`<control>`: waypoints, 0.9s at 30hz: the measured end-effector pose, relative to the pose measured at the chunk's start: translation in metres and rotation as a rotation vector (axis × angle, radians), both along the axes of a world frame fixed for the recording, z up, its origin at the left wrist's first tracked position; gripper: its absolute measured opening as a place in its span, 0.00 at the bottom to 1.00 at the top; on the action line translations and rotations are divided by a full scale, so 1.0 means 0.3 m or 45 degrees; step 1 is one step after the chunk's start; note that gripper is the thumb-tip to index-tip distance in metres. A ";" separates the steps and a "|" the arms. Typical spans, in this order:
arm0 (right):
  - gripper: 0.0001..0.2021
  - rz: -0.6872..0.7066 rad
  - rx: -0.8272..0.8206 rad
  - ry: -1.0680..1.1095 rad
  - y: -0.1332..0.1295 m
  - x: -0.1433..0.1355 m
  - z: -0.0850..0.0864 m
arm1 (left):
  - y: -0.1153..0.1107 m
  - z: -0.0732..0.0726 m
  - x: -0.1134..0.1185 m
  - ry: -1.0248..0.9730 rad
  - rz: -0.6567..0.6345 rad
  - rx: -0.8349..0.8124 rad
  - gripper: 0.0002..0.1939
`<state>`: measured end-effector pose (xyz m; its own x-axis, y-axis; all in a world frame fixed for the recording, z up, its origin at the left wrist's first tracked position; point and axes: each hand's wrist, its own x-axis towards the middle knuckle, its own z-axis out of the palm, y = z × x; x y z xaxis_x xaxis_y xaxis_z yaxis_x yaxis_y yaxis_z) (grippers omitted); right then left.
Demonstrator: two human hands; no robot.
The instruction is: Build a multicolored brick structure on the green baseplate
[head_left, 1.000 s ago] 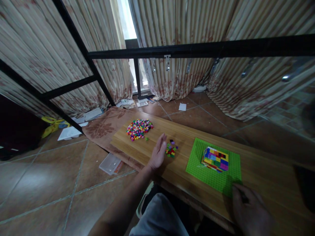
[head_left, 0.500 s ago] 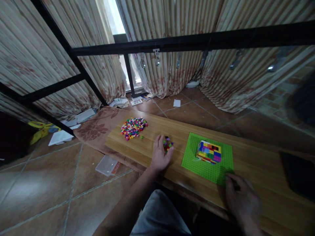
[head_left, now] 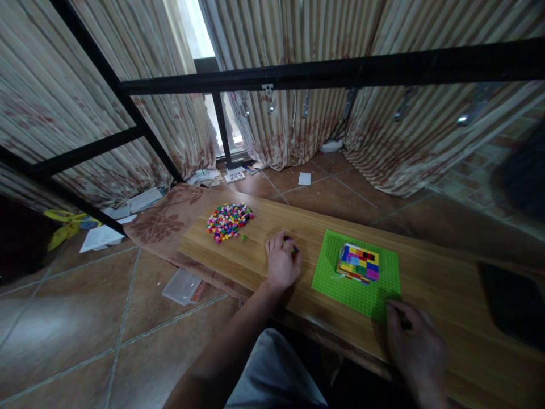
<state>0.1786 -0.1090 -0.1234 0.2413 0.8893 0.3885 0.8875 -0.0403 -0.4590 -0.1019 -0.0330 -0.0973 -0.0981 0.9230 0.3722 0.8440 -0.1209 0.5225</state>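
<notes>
One right hand (head_left: 415,341) curls at the near right corner of one green board (head_left: 353,295). Left of the board, one left hand (head_left: 283,266) bends over a few small blocks (head_left: 294,250); whether either grip holds anything, I cannot tell. One block model (head_left: 359,264) stands on the board. Farther left of it, one block heap (head_left: 229,221) lies on the counter (head_left: 251,261).

Looks like a home in here: patterned curtains (head_left: 289,133) drooping to the tiled floor (head_left: 85,318), flowered cloth (head_left: 159,221) by the wooden tabletop (head_left: 230,264)!
</notes>
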 end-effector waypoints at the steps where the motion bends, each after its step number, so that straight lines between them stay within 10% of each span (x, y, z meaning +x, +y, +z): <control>1: 0.19 -0.001 -0.005 -0.001 0.000 0.001 -0.001 | 0.005 0.000 0.005 0.049 0.020 -0.015 0.11; 10: 0.19 0.032 -0.010 0.014 -0.002 0.003 -0.001 | 0.026 0.028 0.003 -0.014 0.047 0.041 0.06; 21: 0.20 0.015 0.009 0.066 0.004 -0.013 0.003 | 0.107 0.024 -0.386 0.215 0.521 0.132 0.07; 27: 0.20 0.029 0.010 0.106 0.003 -0.012 0.004 | 0.097 0.053 -0.429 0.171 0.563 0.105 0.13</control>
<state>0.1752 -0.1081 -0.1222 0.2529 0.8919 0.3749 0.8469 -0.0168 -0.5315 -0.2305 -0.0038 -0.0814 -0.4214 0.7702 0.4788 0.8834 0.2295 0.4085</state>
